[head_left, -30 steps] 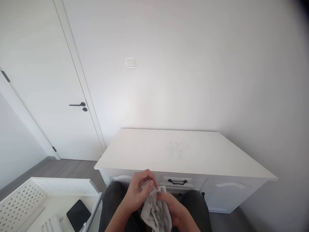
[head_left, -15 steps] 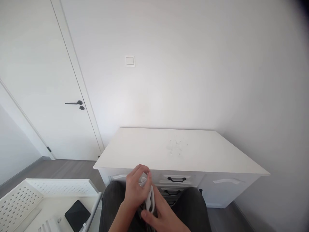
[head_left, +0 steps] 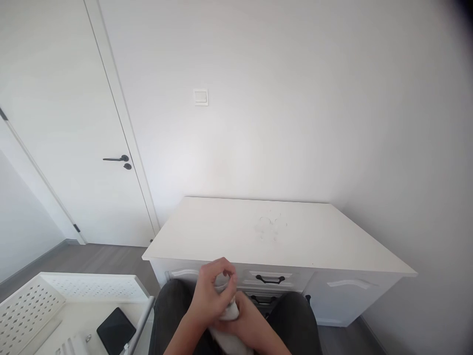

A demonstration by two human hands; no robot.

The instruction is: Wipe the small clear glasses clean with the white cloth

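Above my lap, in front of the cabinet, both hands are together around a soft white cloth (head_left: 231, 312). My left hand (head_left: 211, 300) is curled over its top, thumb and fingertips closed in a pinch. Lower down and to the right, my right hand (head_left: 247, 319) wraps around the same cloth. Part of the cloth hangs below the hands between my dark-trousered legs. Fingers cover much of it, so its full shape is hidden.
A white cabinet (head_left: 221, 229) with dark handles (head_left: 271, 279) stands ahead; its top bears faint smudges (head_left: 269, 227). At lower left, a white perforated tray (head_left: 92, 291) holds a black flat device (head_left: 116, 331) and a white cable. A door (head_left: 66, 123) is at the left.
My right hand has closed around the cloth, its thumb shifting upward and inward. More of the cloth now hangs low between my legs. The view has tilted slightly.
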